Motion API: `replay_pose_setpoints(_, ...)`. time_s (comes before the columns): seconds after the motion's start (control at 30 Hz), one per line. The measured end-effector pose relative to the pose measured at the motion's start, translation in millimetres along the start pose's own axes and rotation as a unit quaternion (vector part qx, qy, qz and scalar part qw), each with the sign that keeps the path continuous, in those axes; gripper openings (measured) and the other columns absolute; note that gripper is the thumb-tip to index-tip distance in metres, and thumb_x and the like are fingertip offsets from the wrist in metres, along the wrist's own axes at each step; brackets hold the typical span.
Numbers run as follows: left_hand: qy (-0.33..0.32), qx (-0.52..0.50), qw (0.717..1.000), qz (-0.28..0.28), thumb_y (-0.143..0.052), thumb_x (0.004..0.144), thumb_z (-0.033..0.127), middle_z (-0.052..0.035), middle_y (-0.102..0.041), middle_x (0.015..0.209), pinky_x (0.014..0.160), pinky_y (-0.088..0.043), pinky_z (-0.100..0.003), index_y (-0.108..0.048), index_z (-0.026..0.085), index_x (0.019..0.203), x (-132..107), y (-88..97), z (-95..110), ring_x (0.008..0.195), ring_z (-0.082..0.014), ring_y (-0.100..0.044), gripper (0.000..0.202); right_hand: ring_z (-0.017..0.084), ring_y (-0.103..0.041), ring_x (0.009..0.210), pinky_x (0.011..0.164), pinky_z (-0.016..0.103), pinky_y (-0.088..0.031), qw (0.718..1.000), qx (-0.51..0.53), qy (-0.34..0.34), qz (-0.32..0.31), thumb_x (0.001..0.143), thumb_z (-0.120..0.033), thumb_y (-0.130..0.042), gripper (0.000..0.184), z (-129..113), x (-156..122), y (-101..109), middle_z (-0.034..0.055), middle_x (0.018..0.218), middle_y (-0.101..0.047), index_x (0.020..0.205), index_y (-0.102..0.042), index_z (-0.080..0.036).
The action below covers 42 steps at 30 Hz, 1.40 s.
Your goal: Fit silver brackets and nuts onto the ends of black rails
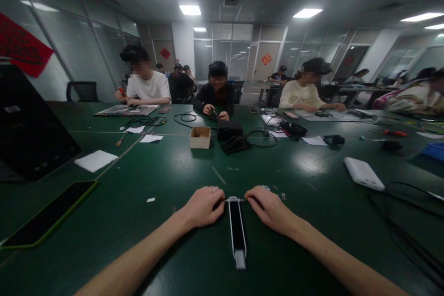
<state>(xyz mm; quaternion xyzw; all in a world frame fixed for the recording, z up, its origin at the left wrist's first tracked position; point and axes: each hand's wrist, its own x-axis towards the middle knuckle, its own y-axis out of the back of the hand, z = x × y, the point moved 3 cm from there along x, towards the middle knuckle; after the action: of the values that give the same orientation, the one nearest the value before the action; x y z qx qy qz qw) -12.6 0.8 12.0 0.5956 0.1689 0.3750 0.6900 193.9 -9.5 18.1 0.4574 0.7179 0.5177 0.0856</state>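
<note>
- Black strip with white edging (237, 229) lies on the green counter (166, 171), running toward 6 o'clock.
- Left hand (201, 206) and right hand (268, 209), nearly closed, pinch opposite ends of a thin metal rod (235, 200) at its top.
- Small washers (279, 192) at 1 o'clock; white power bank (363, 173) at 2; cardboard box (200, 137) at 12; green-cased phone (48, 214) at 9.

Pin (236, 200) ends hidden by fingers (219, 203), tiny parts (282, 195) unclear

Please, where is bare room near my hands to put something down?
The left hand and right hand hold a thin metal rod. Bare green tabletop lies left of them, up to the green-edged phone, and right, up to the white power bank. Crowded further off, around the cardboard box and black cables.
</note>
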Motion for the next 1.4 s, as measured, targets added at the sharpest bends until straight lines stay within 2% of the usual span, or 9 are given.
replay_pose_setpoints(0.4,0.003,0.0,1.0,-0.004,-0.047,0.087,0.02,-0.0024,-0.06,0.078,0.068,-0.043,-0.028,-0.055,0.017,0.085,1.5,3.1,3.7,0.07,-0.0165,-0.056,0.009,0.018,-0.062,0.088,0.078,0.035,-0.052,1.0,0.005,-0.011,0.003,0.092,-0.016,-0.045,0.02,2.1,0.9,-6.0,0.0086,0.096,-0.067,0.102,-0.062,-0.015)
replay_pose_setpoints(0.73,0.004,-0.003,1.0,0.004,-0.046,0.087,0.021,-0.0019,-0.059,0.078,0.067,-0.042,-0.027,-0.054,0.018,0.085,1.4,0.3,1.1,0.071,-0.0166,-0.056,0.009,0.016,-0.061,0.077,0.067,0.03,-0.052,0.999,0.024,-0.037,0.012,0.089,-0.015,-0.048,0.017,4.0,-0.3,-7.5,0.0066,0.089,-0.065,0.098,-0.063,-0.015)
replay_pose_setpoints(1.1,0.01,-0.002,1.0,-0.003,-0.047,0.085,0.02,-0.0024,-0.06,0.078,0.068,-0.043,-0.027,-0.056,0.018,0.085,2.1,4.1,4.1,0.07,-0.0168,-0.056,0.009,0.016,-0.061,0.078,0.069,0.03,-0.053,0.998,0.05,-0.036,0.01,0.088,-0.02,-0.053,0.015,4.8,-1.1,-8.7,0.0059,0.09,-0.065,0.099,-0.063,-0.016)
replay_pose_setpoints(1.4,0.002,0.001,1.0,0.004,-0.046,0.086,0.02,-0.0023,-0.059,0.078,0.068,-0.043,-0.027,-0.055,0.018,0.085,2.7,0.5,1.9,0.071,-0.0171,-0.056,0.009,0.016,-0.059,0.075,0.068,0.03,-0.052,0.999,0.031,-0.032,0.028,0.085,-0.015,-0.055,0.013,7.2,-1.0,-10.5,0.0051,0.087,-0.064,0.096,-0.062,-0.016)
